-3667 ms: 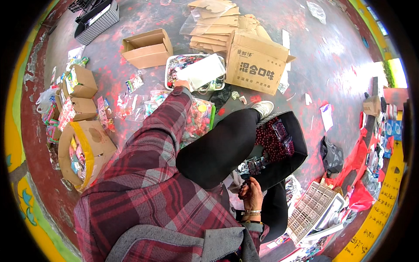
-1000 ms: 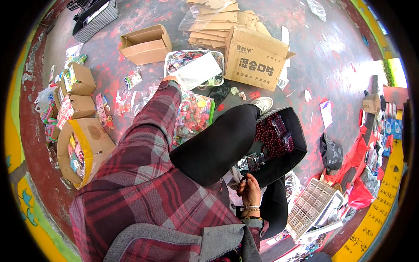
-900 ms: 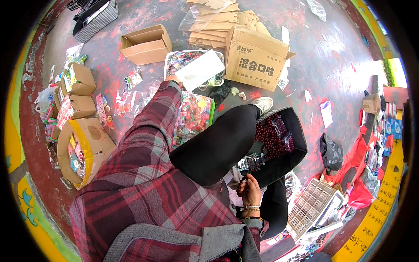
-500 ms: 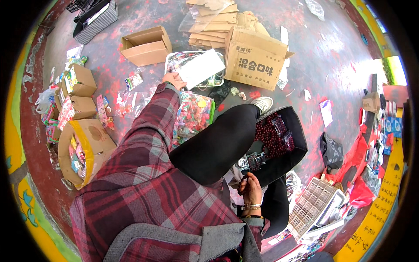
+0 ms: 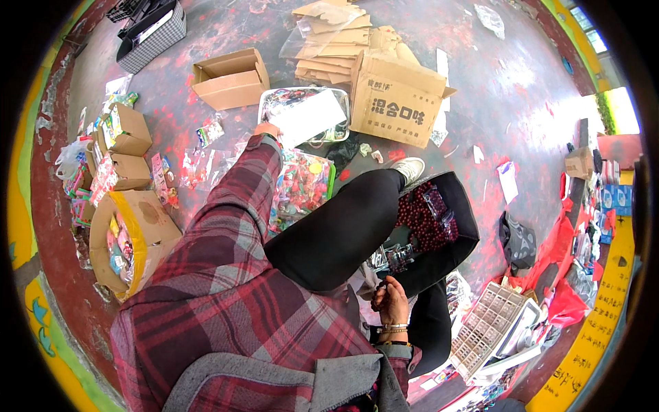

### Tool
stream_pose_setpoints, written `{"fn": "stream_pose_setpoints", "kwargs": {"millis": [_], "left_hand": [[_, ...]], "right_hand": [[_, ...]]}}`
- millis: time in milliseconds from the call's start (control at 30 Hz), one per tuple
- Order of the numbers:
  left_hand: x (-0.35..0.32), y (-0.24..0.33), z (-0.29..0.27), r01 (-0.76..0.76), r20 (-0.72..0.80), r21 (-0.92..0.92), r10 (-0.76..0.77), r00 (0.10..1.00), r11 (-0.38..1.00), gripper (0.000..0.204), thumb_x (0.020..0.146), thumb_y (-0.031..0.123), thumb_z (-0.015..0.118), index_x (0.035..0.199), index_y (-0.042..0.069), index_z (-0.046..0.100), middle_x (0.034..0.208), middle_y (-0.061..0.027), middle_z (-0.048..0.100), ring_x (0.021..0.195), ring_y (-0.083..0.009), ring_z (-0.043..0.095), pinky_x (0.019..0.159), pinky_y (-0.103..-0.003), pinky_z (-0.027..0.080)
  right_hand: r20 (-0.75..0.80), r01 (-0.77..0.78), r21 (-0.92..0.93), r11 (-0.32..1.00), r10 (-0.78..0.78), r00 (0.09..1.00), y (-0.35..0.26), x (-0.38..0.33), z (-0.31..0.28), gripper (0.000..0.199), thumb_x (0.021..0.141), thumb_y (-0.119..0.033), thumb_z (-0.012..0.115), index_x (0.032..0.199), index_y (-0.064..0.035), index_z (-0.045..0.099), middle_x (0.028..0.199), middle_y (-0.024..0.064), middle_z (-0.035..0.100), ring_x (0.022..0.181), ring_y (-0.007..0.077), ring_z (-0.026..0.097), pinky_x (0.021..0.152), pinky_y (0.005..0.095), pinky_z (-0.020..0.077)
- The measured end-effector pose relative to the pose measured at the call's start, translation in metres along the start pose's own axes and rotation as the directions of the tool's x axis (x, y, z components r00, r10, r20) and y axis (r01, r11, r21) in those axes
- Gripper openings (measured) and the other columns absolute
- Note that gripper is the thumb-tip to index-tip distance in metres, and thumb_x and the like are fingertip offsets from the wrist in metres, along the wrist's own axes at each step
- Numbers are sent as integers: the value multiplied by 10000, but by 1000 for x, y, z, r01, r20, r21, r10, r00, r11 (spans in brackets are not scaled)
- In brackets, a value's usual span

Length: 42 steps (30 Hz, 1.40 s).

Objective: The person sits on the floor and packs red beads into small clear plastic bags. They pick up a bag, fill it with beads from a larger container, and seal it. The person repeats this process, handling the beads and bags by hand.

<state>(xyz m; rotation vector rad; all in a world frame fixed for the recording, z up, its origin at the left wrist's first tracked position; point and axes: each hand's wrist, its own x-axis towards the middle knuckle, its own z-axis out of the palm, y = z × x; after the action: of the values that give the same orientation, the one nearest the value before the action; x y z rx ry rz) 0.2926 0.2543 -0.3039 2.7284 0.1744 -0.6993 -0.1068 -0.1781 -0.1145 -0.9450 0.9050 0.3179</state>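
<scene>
My left hand [image 5: 270, 129] reaches forward to the near left edge of a white sheet [image 5: 312, 118] that lies slanted across a white-rimmed basket [image 5: 347, 103] of small colourful items. Its fingers are hidden, so I cannot tell whether they grip the sheet. Close to my lap, my right hand [image 5: 394, 302] is closed around a dark beaded string [image 5: 379, 296], much of it covered by the fingers. Just beyond it stands a black box [image 5: 465, 218] with dark red beads [image 5: 420, 216] and clear-wrapped packets [image 5: 392, 258] inside.
Beside my leg sits a green-edged tray [image 5: 332, 180] of colourful packets. Cardboard boxes [image 5: 400, 103] and flattened cartons [image 5: 329, 51] stand ahead. An open carton [image 5: 156, 223] is at left. A compartment tray [image 5: 486, 328] and a grey bag [image 5: 518, 240] lie at right.
My left hand has shifted slightly, and its fingers have gone out of sight. The white sheet has come a little nearer. My right hand stays near my lap with the beads.
</scene>
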Motion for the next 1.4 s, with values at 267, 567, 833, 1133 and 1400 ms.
{"fn": "stream_pose_setpoints", "kwargs": {"millis": [267,567,833,1133,1400], "left_hand": [[69,-31,64,297,51,-793,-429,902,531,342,804,342,636,1034,89,641,1031,-113,613,909,-237,559,666,-348,478],[47,-20,55,153,49,-749,-177,983,645,177,832,161,577,908,7,621,891,-122,638,808,-259,605,717,-434,498],[26,3,52,239,110,-883,-318,942,405,158,826,143,577,869,-6,603,835,-121,627,751,-263,599,671,-449,497],[27,9,54,229,86,-839,-295,952,495,149,827,136,581,878,-4,596,794,-116,617,691,-260,591,612,-421,490],[70,-51,76,-78,-196,-746,-106,975,661,143,827,129,585,885,-1,590,758,-111,608,638,-257,583,560,-396,483]], "right_hand": [[-13,-27,-2,1000,27,1000,-3,0,8,233,908,-120,431,1120,-48,494,653,46,573,489,145,510,437,269,411],[-39,-17,-1,1000,17,999,-4,0,12,235,907,-114,442,1122,-53,512,643,31,573,475,117,509,405,241,405],[-34,-19,2,1000,19,999,-3,1,10,242,906,-120,446,1130,-55,512,651,30,582,479,117,517,409,240,414],[-37,0,-30,1000,-1,999,0,3,5,238,909,-132,449,1126,-54,508,655,33,585,481,121,517,408,246,414],[24,-47,-35,998,48,999,-3,8,9,236,913,-139,438,1129,-60,488,656,40,573,492,140,510,427,266,407]]}}
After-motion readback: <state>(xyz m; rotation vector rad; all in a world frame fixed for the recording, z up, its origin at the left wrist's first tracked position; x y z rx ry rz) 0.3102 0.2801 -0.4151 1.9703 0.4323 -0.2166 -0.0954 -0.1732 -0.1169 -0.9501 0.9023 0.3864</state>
